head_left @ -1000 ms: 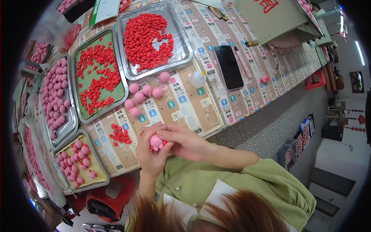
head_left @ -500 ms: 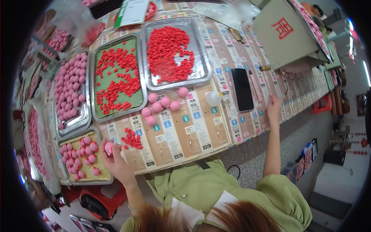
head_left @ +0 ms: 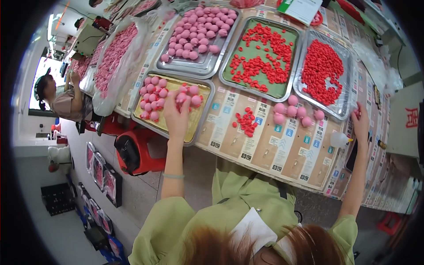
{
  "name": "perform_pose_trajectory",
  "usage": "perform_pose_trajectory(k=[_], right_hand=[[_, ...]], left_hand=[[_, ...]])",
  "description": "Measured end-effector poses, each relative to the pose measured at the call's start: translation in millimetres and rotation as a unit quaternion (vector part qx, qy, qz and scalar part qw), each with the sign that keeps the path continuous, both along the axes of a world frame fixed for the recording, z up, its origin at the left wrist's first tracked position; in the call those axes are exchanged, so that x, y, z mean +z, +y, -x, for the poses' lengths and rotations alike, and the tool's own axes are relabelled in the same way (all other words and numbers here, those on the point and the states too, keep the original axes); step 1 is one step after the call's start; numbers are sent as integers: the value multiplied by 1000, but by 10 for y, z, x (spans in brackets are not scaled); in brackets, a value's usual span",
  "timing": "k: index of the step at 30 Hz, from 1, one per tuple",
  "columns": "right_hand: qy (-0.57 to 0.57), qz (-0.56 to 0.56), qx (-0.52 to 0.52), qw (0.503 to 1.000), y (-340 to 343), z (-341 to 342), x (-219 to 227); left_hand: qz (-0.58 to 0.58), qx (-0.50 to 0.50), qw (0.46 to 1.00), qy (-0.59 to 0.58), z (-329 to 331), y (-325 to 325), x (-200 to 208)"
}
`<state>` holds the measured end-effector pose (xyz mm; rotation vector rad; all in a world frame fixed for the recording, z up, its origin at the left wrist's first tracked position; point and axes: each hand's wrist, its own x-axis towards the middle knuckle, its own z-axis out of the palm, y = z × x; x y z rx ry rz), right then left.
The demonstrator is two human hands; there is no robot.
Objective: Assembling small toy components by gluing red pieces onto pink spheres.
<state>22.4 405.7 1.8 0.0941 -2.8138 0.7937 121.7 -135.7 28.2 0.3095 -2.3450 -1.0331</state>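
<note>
My left hand (head_left: 176,117) is over the yellow-lined tray (head_left: 209,98), fingers closed round a pink ball (head_left: 180,97) with red bits on it. Other pink balls (head_left: 152,98), several with small red pieces attached, lie around it in that tray. My right hand (head_left: 361,123) is at the right, beside the corner of the tray with the dense red pieces (head_left: 321,73). Its fingertips are pinched together, with a spot of reddish pink between them too small to name. A small pile of red pieces (head_left: 245,122) and several loose pink balls (head_left: 292,110) lie between my hands.
A metal tray of plain pink balls (head_left: 201,28) and a green-lined tray of red pieces (head_left: 274,90) stand behind. A white squeeze bottle (head_left: 338,139) and a partly covered phone (head_left: 351,155) lie near my right forearm. A red stool (head_left: 150,152) stands below the left edge; another person (head_left: 66,99) sits farther left.
The view has swung left. My left hand has moved the pink ball from beside the yellow-lined tray to over it. My right hand has gone from beyond the phone toward the red-piece tray's corner.
</note>
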Motion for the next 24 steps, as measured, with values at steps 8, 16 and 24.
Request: perform_pose_trajectory(k=[8,16,24], right_hand=[[33,141,-111,983,177,-604,138],[45,289,-145,945,26,-1271,296],[103,334,-173,921,-777,-1478,286]], left_hand=[[347,-107,931,-34,222,4,-197],[400,-41,911,-85,294,-554,-202],[224,-38,971,-73,497,10,24]])
